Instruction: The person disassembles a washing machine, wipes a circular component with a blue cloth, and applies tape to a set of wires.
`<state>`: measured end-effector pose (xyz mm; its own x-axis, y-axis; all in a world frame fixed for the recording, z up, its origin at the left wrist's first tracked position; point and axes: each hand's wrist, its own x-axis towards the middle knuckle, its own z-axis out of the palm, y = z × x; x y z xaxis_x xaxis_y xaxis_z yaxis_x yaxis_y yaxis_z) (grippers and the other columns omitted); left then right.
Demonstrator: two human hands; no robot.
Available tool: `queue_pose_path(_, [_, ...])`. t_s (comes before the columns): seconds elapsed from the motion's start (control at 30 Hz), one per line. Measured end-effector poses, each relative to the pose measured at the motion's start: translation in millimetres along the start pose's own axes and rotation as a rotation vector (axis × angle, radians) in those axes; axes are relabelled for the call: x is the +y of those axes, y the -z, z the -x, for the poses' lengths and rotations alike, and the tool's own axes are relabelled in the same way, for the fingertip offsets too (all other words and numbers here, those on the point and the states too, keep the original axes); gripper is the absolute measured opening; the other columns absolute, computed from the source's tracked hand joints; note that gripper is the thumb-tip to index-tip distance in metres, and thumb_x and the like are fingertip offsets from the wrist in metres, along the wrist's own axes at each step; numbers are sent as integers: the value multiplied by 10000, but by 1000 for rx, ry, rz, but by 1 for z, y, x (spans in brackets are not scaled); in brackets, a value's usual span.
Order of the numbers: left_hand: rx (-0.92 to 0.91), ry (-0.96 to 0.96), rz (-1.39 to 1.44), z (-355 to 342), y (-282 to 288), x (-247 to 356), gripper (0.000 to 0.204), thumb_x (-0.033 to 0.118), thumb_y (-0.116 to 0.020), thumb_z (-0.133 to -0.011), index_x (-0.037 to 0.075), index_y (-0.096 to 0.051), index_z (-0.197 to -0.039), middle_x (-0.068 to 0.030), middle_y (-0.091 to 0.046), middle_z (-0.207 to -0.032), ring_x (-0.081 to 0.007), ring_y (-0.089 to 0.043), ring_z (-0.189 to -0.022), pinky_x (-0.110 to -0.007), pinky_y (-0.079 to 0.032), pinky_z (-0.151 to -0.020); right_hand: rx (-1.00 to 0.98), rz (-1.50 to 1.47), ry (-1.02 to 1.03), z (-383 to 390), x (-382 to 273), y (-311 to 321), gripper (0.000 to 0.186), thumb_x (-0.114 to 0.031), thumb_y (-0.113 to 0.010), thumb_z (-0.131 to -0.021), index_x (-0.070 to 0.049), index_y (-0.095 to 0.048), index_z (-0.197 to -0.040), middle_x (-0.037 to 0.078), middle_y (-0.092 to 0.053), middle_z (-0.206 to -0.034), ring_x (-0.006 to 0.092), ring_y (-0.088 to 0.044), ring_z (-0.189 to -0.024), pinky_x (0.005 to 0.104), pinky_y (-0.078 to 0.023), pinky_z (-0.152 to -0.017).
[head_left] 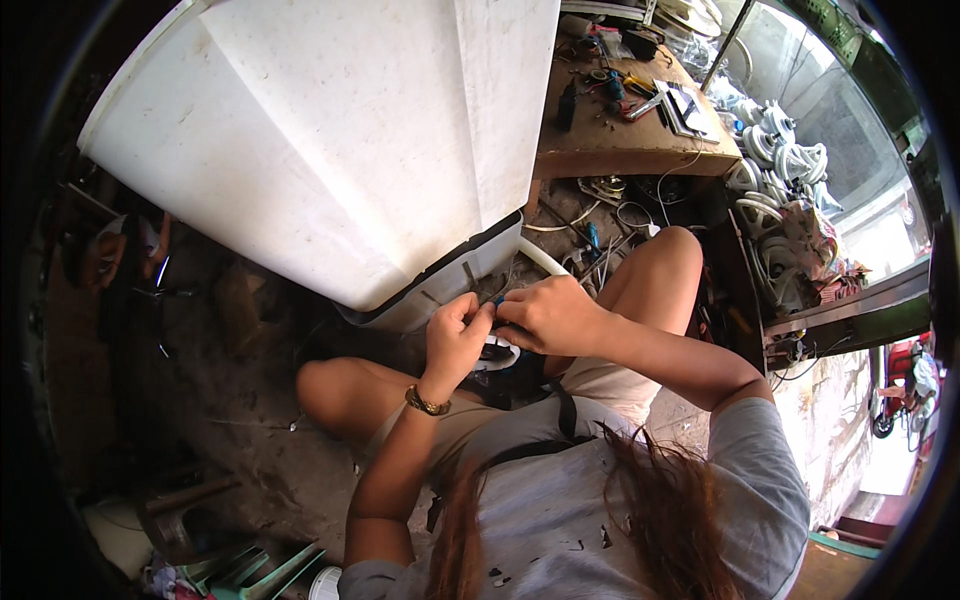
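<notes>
My left hand [458,338], with a gold-toned watch [427,402] on its wrist, is closed in a pinch in front of my lap. Close against it, my right hand [556,314] is also closed, fingers bent inward. A small blue piece [500,300] shows between the fingertips; its kind and whatever else the fingers hold are hidden. Just below the hands is a white curved part [497,353], partly covered by my fingers. Right ahead of them stands a large white appliance cabinet [350,130], leaning, with a grey base [440,285].
A wooden table [640,140] at the back right carries pliers, other tools and a notebook. Cables and scraps lie on the floor beneath it. White plastic parts [785,150] are heaped by the window. Green plastic pieces [250,575] lie at the lower left.
</notes>
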<state>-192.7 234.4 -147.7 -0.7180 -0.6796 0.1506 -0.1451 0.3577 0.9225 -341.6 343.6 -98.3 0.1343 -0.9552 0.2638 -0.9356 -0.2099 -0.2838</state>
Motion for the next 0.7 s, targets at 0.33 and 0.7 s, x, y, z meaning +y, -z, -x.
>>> queue_pose_path(0.33, [80,85,-28,-8,3,6,349,208,-558,-867,-31,-457,-634,-176,-425,-528,-247,-422,-450,-393,-323,-481,-45,-73,-161,-8,-8,-15,185,-274,-597,-817,-90,-606,-837,92,-642,-737,312,-631,-643,413,-500,-549])
queue_pose_path(0.7, [-128,-173,147,-28,23,6,333,196,-546,-810,11,-372,-594,-43,-302,-510,-108,-301,-481,-307,-239,-455,-36,-628,-285,-10,13,-29,232,-301,-536,-904,-73,-575,-896,147,-595,-698,312,-604,-682,404,-463,-610])
